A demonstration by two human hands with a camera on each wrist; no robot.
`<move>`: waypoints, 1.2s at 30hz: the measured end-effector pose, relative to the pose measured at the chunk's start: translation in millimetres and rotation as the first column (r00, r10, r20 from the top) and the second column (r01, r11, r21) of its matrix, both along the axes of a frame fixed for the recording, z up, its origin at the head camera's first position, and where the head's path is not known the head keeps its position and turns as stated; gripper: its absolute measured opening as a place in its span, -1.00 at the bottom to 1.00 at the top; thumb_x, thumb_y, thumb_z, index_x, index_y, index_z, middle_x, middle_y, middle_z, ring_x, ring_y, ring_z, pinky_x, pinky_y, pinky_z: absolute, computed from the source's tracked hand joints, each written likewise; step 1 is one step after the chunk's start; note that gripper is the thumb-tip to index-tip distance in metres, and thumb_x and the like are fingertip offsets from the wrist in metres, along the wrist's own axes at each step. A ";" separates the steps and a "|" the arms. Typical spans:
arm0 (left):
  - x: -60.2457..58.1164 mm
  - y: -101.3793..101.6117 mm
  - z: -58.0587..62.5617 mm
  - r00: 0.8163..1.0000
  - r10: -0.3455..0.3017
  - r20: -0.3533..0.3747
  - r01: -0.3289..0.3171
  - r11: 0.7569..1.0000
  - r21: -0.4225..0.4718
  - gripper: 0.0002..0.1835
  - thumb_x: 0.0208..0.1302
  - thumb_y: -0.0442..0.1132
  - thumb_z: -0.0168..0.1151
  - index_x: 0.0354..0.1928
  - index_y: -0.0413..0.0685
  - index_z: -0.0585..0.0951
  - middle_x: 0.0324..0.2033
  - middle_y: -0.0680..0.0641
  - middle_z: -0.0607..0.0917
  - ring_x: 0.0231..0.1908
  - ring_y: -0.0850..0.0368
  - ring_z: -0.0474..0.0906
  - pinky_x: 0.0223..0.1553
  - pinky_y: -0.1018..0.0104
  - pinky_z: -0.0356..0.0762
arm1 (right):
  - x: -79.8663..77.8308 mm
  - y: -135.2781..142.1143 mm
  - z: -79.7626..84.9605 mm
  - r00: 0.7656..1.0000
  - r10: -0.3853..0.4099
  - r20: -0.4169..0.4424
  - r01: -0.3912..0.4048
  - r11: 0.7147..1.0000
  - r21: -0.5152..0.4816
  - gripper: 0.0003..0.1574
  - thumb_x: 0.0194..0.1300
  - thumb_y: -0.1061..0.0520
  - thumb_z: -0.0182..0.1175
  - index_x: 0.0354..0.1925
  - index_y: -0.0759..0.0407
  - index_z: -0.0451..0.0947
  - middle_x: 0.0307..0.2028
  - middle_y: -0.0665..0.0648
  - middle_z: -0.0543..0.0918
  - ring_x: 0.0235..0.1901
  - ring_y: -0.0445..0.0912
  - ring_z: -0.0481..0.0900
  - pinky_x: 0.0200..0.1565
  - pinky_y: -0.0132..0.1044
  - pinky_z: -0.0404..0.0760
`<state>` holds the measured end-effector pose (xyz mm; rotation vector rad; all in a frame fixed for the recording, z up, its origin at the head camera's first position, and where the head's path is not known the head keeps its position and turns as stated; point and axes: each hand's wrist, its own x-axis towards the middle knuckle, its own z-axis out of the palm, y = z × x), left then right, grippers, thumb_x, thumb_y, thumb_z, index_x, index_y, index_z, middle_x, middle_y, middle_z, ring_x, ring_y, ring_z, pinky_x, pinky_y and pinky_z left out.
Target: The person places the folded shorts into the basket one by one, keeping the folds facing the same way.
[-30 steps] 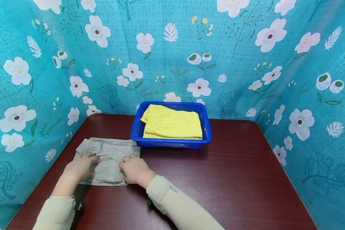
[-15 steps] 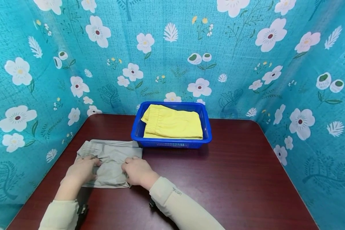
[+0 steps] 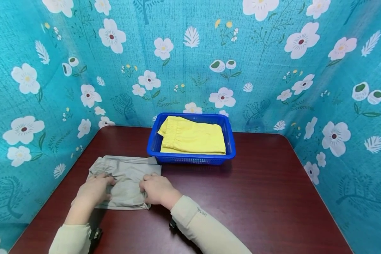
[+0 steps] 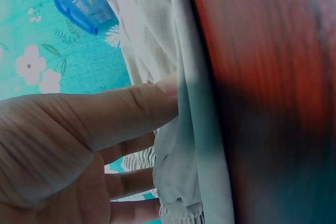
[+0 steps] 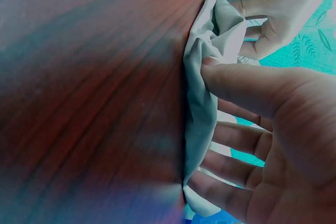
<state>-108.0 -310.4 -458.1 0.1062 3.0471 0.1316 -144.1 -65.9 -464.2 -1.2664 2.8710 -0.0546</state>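
Folded grey elastic-waist pants [image 3: 127, 181] lie wrinkled on the left of the table, their gathered waistband at the left. My left hand [image 3: 93, 190] rests on their left part. In the left wrist view its thumb [image 4: 152, 98] presses the cloth, with the fingers spread apart from it. My right hand [image 3: 157, 188] touches the right part. In the right wrist view its thumb [image 5: 231, 80] lies on the near edge and fairly straight fingers [image 5: 236, 137] reach over the cloth; the fingertips are hidden. Yellow elastic-waist pants [image 3: 193, 135] lie folded in a blue basket [image 3: 193, 155].
The basket stands at the back middle of the dark red-brown table [image 3: 257, 187], close to the grey pants' far right corner. A teal floral cloth [image 3: 190, 70] encloses the back and both sides.
The head view has shifted slightly, so everything appears a little further right. Both hands stay on the grey pants, which appear slightly further right, with small changes in their wrinkles.
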 end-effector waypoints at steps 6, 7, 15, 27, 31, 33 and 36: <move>3.1 7.3 -0.6 1.000 -0.008 -0.020 0.008 1.000 0.001 -0.48 -0.20 -0.11 0.59 -0.08 0.08 0.66 -0.06 -0.18 0.60 -0.07 -0.27 0.44 -0.33 -0.22 0.52 | 1.3 5.6 -2.7 1.000 -0.012 -0.008 0.012 1.000 -0.015 -0.66 -0.08 -0.17 0.43 -0.24 -0.32 0.62 -0.22 -0.23 0.52 -0.18 -0.18 0.46 -0.37 -0.34 0.51; 3.6 8.7 -0.4 1.000 -0.007 -0.021 0.007 1.000 0.001 -0.48 -0.20 -0.11 0.59 -0.08 0.09 0.66 -0.07 -0.17 0.60 -0.08 -0.27 0.44 -0.34 -0.22 0.52 | 1.3 6.7 -2.5 1.000 -0.013 -0.006 0.013 1.000 -0.018 -0.66 -0.08 -0.17 0.43 -0.25 -0.32 0.62 -0.22 -0.23 0.52 -0.18 -0.18 0.46 -0.38 -0.34 0.51; 8.2 19.7 1.7 0.999 -0.002 -0.033 0.002 1.000 -0.010 -0.46 -0.19 -0.10 0.59 -0.05 0.07 0.66 -0.04 -0.19 0.61 -0.06 -0.30 0.44 -0.32 -0.27 0.51 | 3.6 16.3 0.4 1.000 -0.010 0.015 0.010 0.999 -0.033 -0.67 -0.08 -0.18 0.44 -0.26 -0.30 0.62 -0.23 -0.24 0.52 -0.19 -0.18 0.46 -0.40 -0.36 0.49; 12.2 33.0 1.8 0.997 -0.021 -0.077 0.020 1.000 -0.017 -0.48 -0.22 -0.10 0.60 -0.09 0.08 0.68 -0.05 -0.16 0.62 -0.11 -0.26 0.48 -0.31 -0.23 0.52 | 7.2 27.3 -0.2 1.000 -0.012 0.016 0.012 1.000 -0.019 -0.68 -0.06 -0.12 0.42 -0.24 -0.28 0.62 -0.21 -0.22 0.52 -0.19 -0.16 0.45 -0.39 -0.36 0.50; 13.8 37.7 1.5 0.995 -0.030 -0.096 0.029 0.999 -0.020 -0.48 -0.22 -0.09 0.60 -0.10 0.10 0.68 -0.06 -0.14 0.63 -0.13 -0.24 0.48 -0.31 -0.20 0.52 | 8.7 33.7 1.2 1.000 -0.007 0.020 0.008 0.999 -0.032 -0.68 -0.08 -0.11 0.43 -0.27 -0.26 0.62 -0.22 -0.22 0.52 -0.21 -0.16 0.45 -0.41 -0.37 0.48; 14.4 40.3 1.2 0.994 -0.033 -0.100 0.031 0.999 -0.021 -0.49 -0.22 -0.09 0.60 -0.11 0.10 0.68 -0.07 -0.13 0.63 -0.15 -0.22 0.48 -0.32 -0.18 0.52 | 9.4 37.0 1.3 1.000 -0.004 0.019 0.005 0.999 -0.040 -0.68 -0.09 -0.10 0.43 -0.28 -0.26 0.62 -0.23 -0.22 0.52 -0.22 -0.16 0.45 -0.43 -0.36 0.47; 15.0 44.1 1.7 0.994 -0.041 -0.102 0.039 0.999 -0.020 -0.50 -0.22 -0.10 0.60 -0.12 0.09 0.68 -0.10 -0.13 0.63 -0.19 -0.21 0.47 -0.35 -0.15 0.51 | 10.1 41.2 1.1 1.000 -0.001 0.015 0.002 0.999 -0.048 -0.68 -0.11 -0.09 0.44 -0.29 -0.25 0.62 -0.24 -0.22 0.51 -0.23 -0.15 0.45 -0.45 -0.34 0.47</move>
